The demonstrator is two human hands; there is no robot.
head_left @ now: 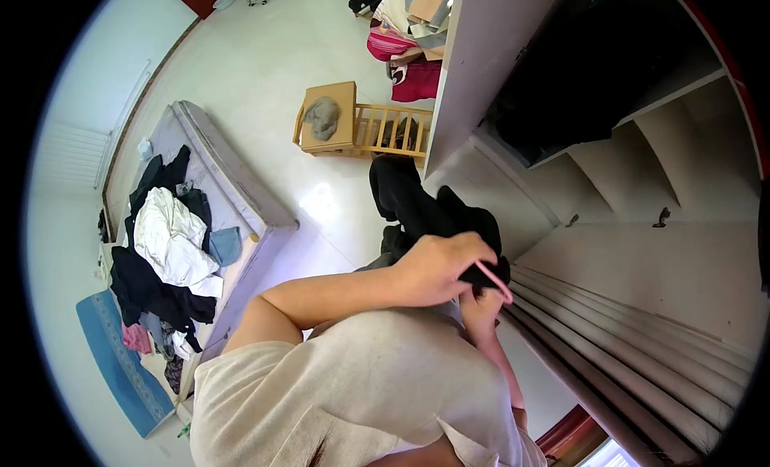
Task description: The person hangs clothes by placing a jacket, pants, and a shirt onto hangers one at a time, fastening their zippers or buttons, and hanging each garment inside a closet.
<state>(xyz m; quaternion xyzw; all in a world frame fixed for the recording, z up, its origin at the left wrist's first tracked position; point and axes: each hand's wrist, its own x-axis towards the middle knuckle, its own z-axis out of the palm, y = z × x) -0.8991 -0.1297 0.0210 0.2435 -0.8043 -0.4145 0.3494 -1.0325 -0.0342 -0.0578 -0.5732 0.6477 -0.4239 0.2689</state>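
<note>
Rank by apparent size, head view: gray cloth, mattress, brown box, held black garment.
Largest to smallest:
1. mattress
2. black garment
3. brown box
4. gray cloth

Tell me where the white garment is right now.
In the head view, the white garment is on the left side, on top of the dark clothes heaped on the mattress, right beside the small blue cloth.

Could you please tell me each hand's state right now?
Left hand: closed on the black cloth garment.
Right hand: partly hidden; grip cannot be told.
</note>
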